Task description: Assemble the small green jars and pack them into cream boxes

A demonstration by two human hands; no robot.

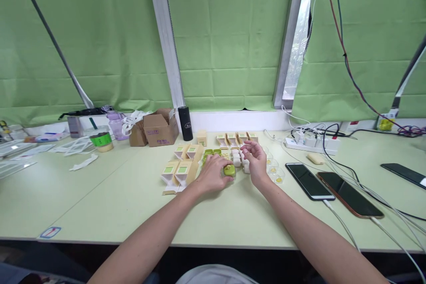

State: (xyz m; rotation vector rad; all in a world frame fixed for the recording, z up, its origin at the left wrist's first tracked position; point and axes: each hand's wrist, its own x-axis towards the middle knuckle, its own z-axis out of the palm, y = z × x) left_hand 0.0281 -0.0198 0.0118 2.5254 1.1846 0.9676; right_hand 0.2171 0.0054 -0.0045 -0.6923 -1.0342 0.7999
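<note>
My left hand is closed around a small green rounded case, held just above the table with a clear rim at its edge. To its right, my right hand hovers with its fingers loosely curled and apart, and I see nothing between them. Several small white rounded pieces stand between the two hands. Clear plastic shells with yellow centres sit beside my right hand. More green cases are partly hidden behind my left hand. Cream folded cartons with green windows stand to its left.
Another row of cream cartons is at the back. A black bottle, a brown cardboard box and a drink cup stand back left. Two phones with cables and a power strip lie to the right.
</note>
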